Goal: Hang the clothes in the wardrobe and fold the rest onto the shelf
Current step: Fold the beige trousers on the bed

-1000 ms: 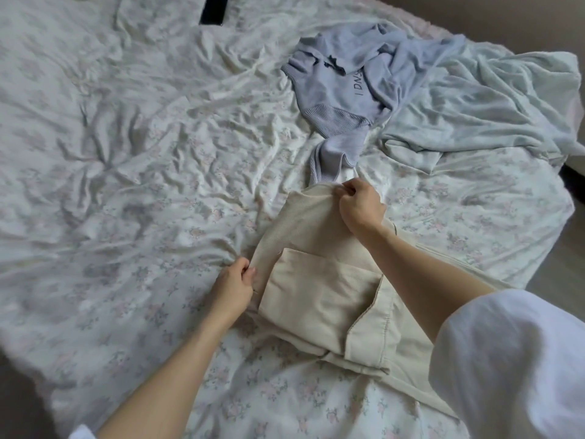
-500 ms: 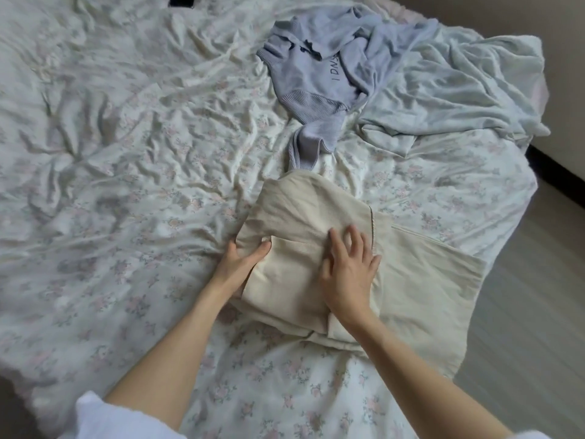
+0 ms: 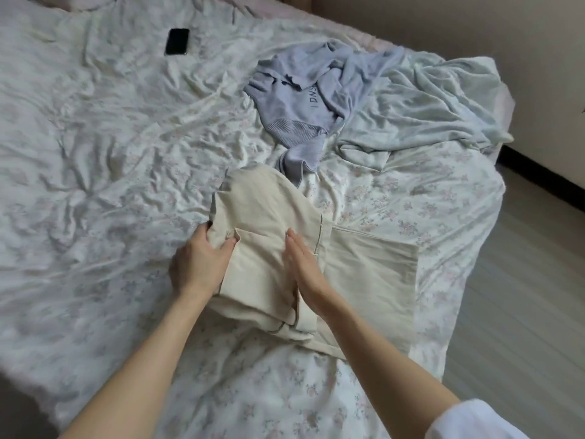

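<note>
Down on the bed [image 3: 95, 153], the beige trousers [image 3: 364, 274] lie half folded on the flowered sheet near its right edge. The left hand [image 3: 199, 264] grips the folded stack's left edge, thumb on top and fingers curled around the cloth, while the right hand [image 3: 305, 267] presses flat on the fold with straight fingers held together. Beyond them lie a crumpled lilac sweater [image 3: 300, 99], touching a pale green garment [image 3: 427, 109], and a black phone [image 3: 177, 41] well apart.

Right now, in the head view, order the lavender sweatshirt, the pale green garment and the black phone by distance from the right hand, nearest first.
From the right hand:
1. Lavender sweatshirt, just beyond the beige trousers.
2. Pale green garment, far right.
3. Black phone, far left corner.
</note>
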